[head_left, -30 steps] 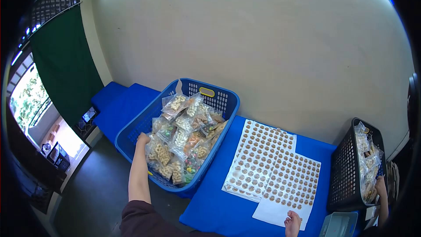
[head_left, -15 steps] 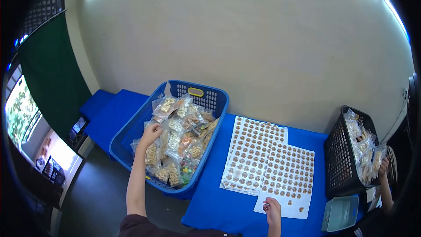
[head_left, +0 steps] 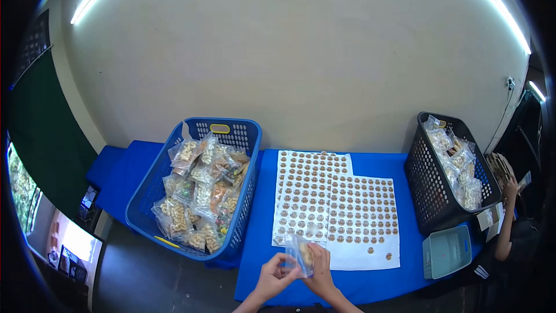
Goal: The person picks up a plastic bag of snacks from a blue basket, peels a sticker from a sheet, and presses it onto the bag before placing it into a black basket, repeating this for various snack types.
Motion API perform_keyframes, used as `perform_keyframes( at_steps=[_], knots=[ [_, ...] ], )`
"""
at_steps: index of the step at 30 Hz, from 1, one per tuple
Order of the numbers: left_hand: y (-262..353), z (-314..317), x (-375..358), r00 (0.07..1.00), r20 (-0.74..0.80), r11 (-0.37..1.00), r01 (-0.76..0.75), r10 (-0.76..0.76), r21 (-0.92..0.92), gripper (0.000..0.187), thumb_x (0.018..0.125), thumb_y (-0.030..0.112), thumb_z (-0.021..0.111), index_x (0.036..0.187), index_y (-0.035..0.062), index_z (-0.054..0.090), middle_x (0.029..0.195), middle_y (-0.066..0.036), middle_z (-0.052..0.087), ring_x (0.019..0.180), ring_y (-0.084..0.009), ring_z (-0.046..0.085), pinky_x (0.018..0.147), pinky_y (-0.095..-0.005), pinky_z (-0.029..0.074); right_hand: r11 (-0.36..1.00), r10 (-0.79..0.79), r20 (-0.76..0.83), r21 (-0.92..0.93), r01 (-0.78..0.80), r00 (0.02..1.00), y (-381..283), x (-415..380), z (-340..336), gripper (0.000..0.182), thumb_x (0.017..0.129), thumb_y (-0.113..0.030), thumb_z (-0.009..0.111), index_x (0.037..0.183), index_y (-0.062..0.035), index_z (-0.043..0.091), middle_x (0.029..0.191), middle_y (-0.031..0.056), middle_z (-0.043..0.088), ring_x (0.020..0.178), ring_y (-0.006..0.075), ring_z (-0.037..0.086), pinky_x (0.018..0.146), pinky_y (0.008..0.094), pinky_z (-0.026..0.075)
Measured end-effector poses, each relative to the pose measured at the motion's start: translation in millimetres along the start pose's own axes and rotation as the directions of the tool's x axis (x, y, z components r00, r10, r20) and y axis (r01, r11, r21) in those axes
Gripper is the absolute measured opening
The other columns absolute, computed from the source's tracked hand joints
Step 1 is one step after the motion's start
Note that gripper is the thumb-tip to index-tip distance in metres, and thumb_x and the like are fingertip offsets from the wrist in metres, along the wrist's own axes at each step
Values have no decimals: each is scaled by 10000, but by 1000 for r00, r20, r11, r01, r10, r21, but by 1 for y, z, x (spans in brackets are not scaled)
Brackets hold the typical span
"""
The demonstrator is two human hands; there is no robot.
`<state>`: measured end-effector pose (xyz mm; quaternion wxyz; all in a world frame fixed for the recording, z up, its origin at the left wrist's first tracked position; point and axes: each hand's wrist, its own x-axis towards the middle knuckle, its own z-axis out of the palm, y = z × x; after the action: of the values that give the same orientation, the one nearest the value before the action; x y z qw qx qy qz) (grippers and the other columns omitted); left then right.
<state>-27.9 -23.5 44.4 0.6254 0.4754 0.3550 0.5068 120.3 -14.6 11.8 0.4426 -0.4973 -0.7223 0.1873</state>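
A small clear plastic bag of pale snacks (head_left: pixel 303 254) is held up between my two hands, above the table's near side. My left hand (head_left: pixel 274 275) pinches its lower left edge. On the other side my right hand (head_left: pixel 320 270) has its fingers closed on the bag. Just beyond them lie white sheets of round brown stickers (head_left: pixel 362 220), overlapping on the blue cloth. Several similar snack bags (head_left: pixel 204 194) fill the blue basket (head_left: pixel 134 211) to the left.
A black basket (head_left: pixel 424 197) of snack bags stands at the right, with a grey-green plastic tray (head_left: pixel 429 258) in front of it. A co-worker's hand (head_left: pixel 510 189) is at the far right by some cardboard. Blue cloth (head_left: pixel 255 255) covers the table.
My left hand has come out of the blue basket with a snack bag and moved right. My right hand has left the sticker sheet's edge and met it. The view has shifted right.
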Motion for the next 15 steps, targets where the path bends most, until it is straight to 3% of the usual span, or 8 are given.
perform_keyframes(
  at_steps=[2, 3, 5, 6, 7, 11, 12, 15],
  knots=[
    [2, 8, -7, 994, 99, 999, -44, 44, 5, 261, 797, 9, 573, 1017, -24, 437, 970, -148, 542, 866, -246, 599, 738, -354, 506, 999, 5, 62, 47, -7, 998, 12, 1, -13, 474, 726, -132, 675, 1121, 6, 451, 1030, 163, 538, 977, 276, 523, 867, 352, 398],
    [7, 11, -9, 987, 146, 998, -63, 62, 6, 271, 801, 23, 574, 1030, -24, 434, 986, -155, 542, 882, -257, 594, 758, -370, 500, 945, 172, 91, 265, -190, 981, 19, -2, -19, 436, 744, -112, 653, 1114, 10, 457, 1023, 143, 550, 956, 247, 537, 854, 340, 414],
    [6, 6, -7, 984, 115, 990, -133, 139, -56, 314, 805, 22, 570, 1086, -6, 433, 1022, -130, 550, 992, -227, 550, 860, -334, 435, 605, 447, 247, 624, -494, 860, 34, -9, -29, 361, 780, -71, 608, 1101, 18, 468, 1009, 105, 573, 915, 191, 564, 829, 314, 448],
    [5, 4, -5, 984, 70, 987, -162, 163, -13, 318, 806, 27, 570, 1090, -4, 431, 1034, -132, 547, 1014, -227, 537, 870, -339, 428, 451, 434, 287, 751, -482, 854, 37, -10, -38, 334, 799, -73, 593, 1097, 29, 484, 1016, 77, 583, 875, 140, 576, 786, 283, 470],
    [5, 5, -3, 981, 27, 981, -191, 190, 32, 322, 807, 32, 569, 1095, -1, 429, 1046, -134, 544, 1036, -226, 524, 880, -343, 421, 436, 404, 376, 722, -537, 834, 39, -12, -49, 334, 805, -82, 589, 1105, 25, 486, 1016, 75, 585, 885, 137, 573, 790, 280, 466],
    [-7, 36, -2, 999, -27, 993, 43, -40, 108, 486, 790, 68, 607, 1197, -10, 354, 1116, -129, 510, 1061, -218, 500, 904, -349, 399, 451, 256, 640, 584, -675, 725, 47, -27, -80, 391, 811, -139, 604, 1150, 14, 482, 1070, 74, 567, 948, 114, 537, 832, 263, 433],
    [-20, 45, -5, 990, -40, 954, 138, -132, 265, 537, 791, 79, 613, 1231, -12, 320, 1129, -117, 501, 1042, -199, 510, 879, -320, 419, 453, 238, 655, 578, -679, 717, 43, -30, -82, 394, 809, -143, 607, 1150, 13, 485, 1075, 72, 564, 957, 109, 529, 839, 259, 427],
    [-45, 69, -9, 964, 45, 959, 256, -263, 122, 497, 807, 79, 596, 1218, -8, 331, 1128, -115, 506, 1012, -177, 526, 848, -287, 439, 410, 205, 687, 587, -698, 697, 54, -44, -82, 388, 805, -141, 614, 1145, 13, 504, 1036, 52, 582, 916, 93, 529, 810, 239, 423]
  ],
)
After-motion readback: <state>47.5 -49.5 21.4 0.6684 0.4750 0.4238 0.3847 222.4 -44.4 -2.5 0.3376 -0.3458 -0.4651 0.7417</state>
